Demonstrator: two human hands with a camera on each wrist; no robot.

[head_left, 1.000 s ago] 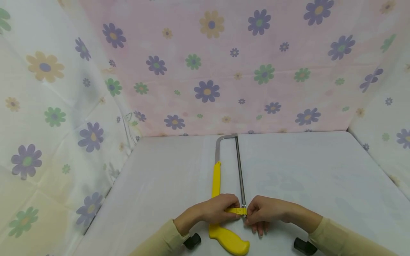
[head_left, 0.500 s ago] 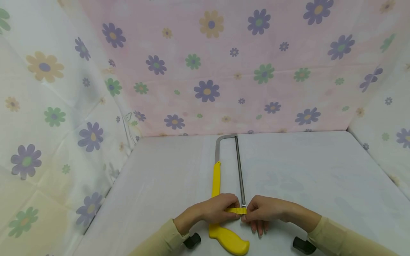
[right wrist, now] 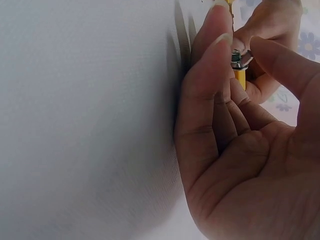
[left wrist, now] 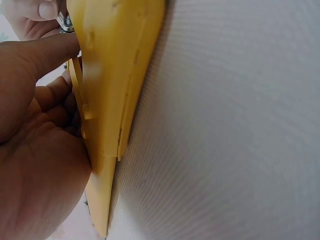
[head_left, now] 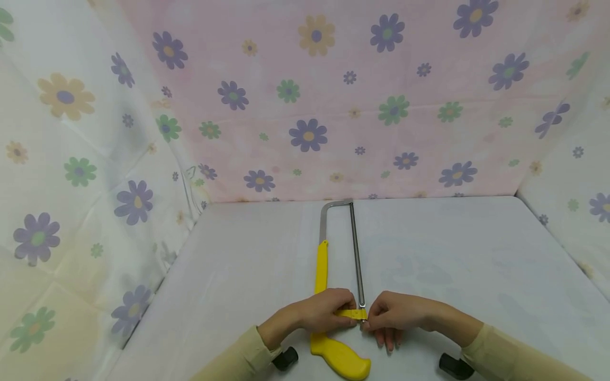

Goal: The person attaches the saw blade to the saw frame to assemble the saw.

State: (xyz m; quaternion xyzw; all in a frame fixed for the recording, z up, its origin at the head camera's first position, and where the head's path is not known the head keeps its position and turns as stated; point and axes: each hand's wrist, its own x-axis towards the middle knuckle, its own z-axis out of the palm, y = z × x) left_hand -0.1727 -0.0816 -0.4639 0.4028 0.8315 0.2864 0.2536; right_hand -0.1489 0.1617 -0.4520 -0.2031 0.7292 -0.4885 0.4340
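A hacksaw (head_left: 322, 264) with a yellow handle and grey metal front lies flat on the white table, its blade side to the right. My left hand (head_left: 321, 312) grips the yellow crosspiece near the handle, fingers curled round it; the palm lies over the frame. At the crosspiece's right end, my right hand (head_left: 397, 312) pinches a small metal wing nut (right wrist: 245, 59) on a threaded screw between thumb and finger. Its other fingers rest by the table. In the left wrist view the yellow handle (left wrist: 117, 75) fills the middle, and the screw (left wrist: 65, 22) shows beyond the left fingertips.
The white tabletop (head_left: 457, 254) stretches around the saw. Flowered cloth (head_left: 267, 106) hangs at the back and both sides. A black wrist device (head_left: 286, 359) sits at the left sleeve, another black device (head_left: 455, 366) at the right.
My right thumb and fingertips have shifted slightly at the wing nut, in toward the left and back out to the right. The left hand and the hacksaw hold still.
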